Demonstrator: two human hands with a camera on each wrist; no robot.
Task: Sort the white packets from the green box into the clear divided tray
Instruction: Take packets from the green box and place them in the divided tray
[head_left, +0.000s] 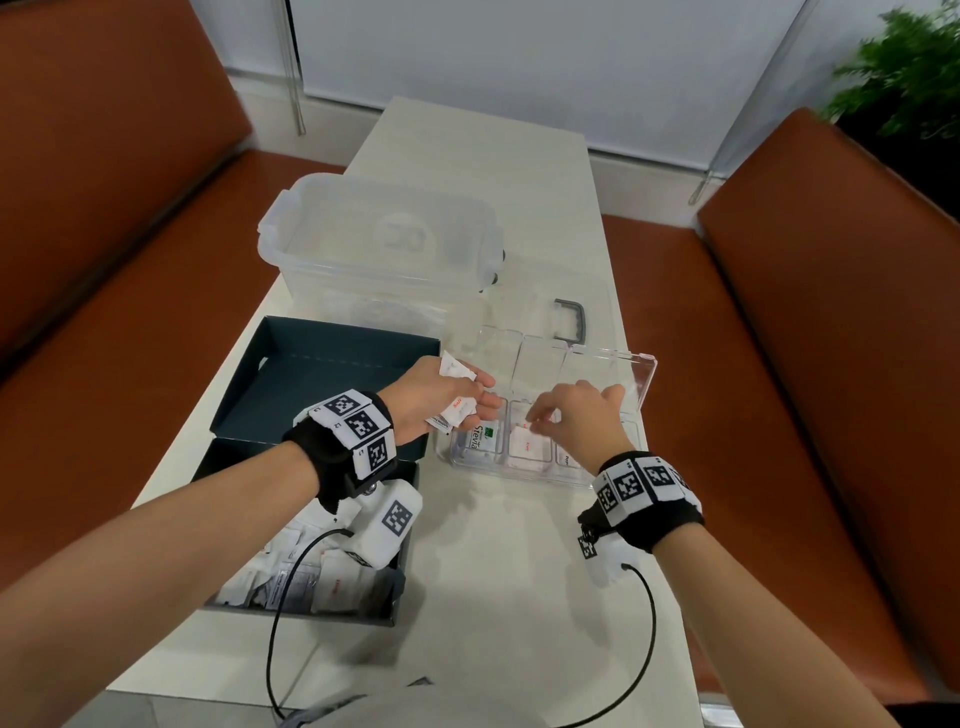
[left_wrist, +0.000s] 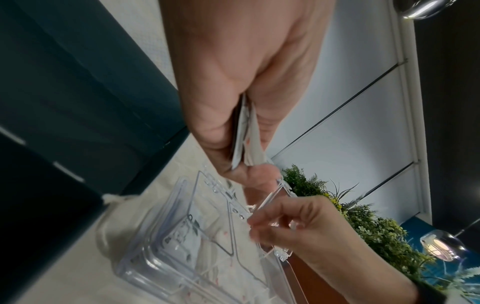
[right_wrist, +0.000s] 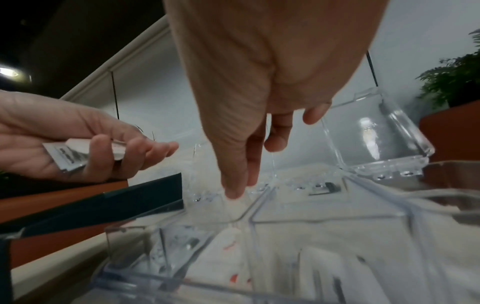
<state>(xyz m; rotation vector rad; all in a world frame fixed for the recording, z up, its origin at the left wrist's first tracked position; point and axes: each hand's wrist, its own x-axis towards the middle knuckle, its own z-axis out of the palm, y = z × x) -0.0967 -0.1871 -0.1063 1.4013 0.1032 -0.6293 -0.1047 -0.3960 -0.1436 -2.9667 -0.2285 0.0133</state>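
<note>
The green box (head_left: 244, 607) lies open at my left, several white packets (head_left: 332, 577) piled inside. My left hand (head_left: 478, 402) grips a small bunch of white packets (head_left: 457, 371) between thumb and fingers, hovering at the left edge of the clear divided tray (head_left: 519, 470). The left wrist view shows that hand (left_wrist: 249, 164) and its bunch (left_wrist: 242, 131). My right hand (head_left: 540, 423) reaches into the tray's middle front compartment, thumb and forefinger (right_wrist: 233, 191) straight down with nothing seen between them. A red-printed packet (head_left: 530, 449) lies below them. A Stevia packet (head_left: 480, 436) fills the left compartment.
The tray's clear lid (head_left: 639, 384) stands open at the back right. A large clear storage bin (head_left: 384, 244) and its lid with a grey handle (head_left: 571, 317) sit behind. The box's lid (head_left: 322, 374) stands upright at left. Orange benches (head_left: 831, 364) flank the table.
</note>
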